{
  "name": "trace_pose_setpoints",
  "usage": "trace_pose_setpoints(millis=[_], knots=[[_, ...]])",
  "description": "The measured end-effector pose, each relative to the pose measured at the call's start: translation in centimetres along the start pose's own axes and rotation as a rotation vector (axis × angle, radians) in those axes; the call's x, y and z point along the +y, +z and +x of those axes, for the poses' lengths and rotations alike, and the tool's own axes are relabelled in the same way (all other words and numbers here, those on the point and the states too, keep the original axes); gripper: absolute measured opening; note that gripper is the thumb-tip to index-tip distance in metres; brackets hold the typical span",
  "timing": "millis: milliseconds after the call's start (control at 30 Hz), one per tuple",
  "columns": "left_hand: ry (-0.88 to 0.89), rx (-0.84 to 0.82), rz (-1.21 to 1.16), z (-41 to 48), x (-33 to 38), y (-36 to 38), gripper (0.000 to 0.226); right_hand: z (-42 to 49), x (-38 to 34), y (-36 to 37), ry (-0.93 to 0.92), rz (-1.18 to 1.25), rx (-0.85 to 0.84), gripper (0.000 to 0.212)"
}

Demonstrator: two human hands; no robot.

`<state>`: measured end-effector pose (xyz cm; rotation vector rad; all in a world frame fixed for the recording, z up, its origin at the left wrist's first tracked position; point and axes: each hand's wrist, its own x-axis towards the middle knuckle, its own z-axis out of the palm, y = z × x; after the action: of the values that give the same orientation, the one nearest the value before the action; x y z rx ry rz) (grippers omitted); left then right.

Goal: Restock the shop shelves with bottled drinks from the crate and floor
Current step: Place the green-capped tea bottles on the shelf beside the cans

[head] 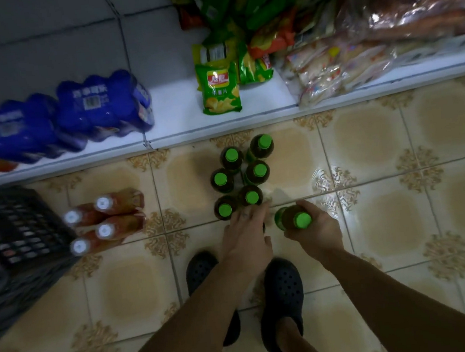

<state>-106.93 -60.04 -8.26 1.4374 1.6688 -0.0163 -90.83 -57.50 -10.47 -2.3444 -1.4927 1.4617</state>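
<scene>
Green-capped bottles (258, 172): six stand upright in a tight cluster on the tiled floor (378, 139), centre of the frame, just below the shelf edge.
Held bottle (293, 218): a seventh with the same green cap, tipped onto its side just right of the cluster, lower centre.
Right hand (316, 230): wrapped round the held bottle's body from beneath, with the cap end sticking out of the grip.
Left hand (245, 231): palm down, fingers reaching onto the two nearest bottles. I cannot tell whether it has closed round one.
Handling: dark liquid shows high up in the bottles, so they look full, fairly heavy for their size and rigid enough to squeeze. The smooth sides may be slippery. The shoulder under the cap looks the surest hold. They stand so close that a careless pull could topple a neighbour.
Shelf (177, 118): white bottom shelf across the upper frame, carrying blue wrapped packs (77, 114) at upper left and a green crisp bag (218, 89) in the middle.
Crate (18, 233): black, at the left edge, with four white-capped amber bottles (107, 219) on the floor just beside it.
</scene>
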Motion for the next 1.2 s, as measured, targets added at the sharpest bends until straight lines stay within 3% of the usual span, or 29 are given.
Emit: trace_pose_setpoints(millis=[200,467,667,900,1033,1133,1200], knots=[[0.016,-0.017,-0.013,-6.1,6.9,-9.0,0.077,-7.7,-8.0,-8.5,-0.030,0.276,0.007,0.068],[0.098,0.180,-0.113,-13.5,18.0,-23.3,0.097,-20.0,-20.9,-22.0,-0.378,0.369,0.061,0.066],[0.306,0.493,-0.408,-21.4,27.6,-33.6,0.059,-29.3,-30.8,-32.7,-0.636,0.478,0.048,0.061],[0.499,0.720,-0.589,-30.1,36.5,-44.6,0.048,-39.3,-40.0,-42.7,-0.961,0.637,0.113,0.049],[0.589,0.887,-0.670,-34.4,40.4,-49.3,0.045,-43.7,-43.6,-46.9,-1.100,0.664,0.065,0.041],[0.632,0.977,-0.771,-37.0,42.5,-52.1,0.051,-45.8,-45.1,-49.1,-1.189,0.606,0.102,0.036],[0.661,1.022,-0.827,-38.3,43.5,-53.8,0.040,-46.8,-45.5,-49.9,-1.213,0.487,0.116,0.040]])
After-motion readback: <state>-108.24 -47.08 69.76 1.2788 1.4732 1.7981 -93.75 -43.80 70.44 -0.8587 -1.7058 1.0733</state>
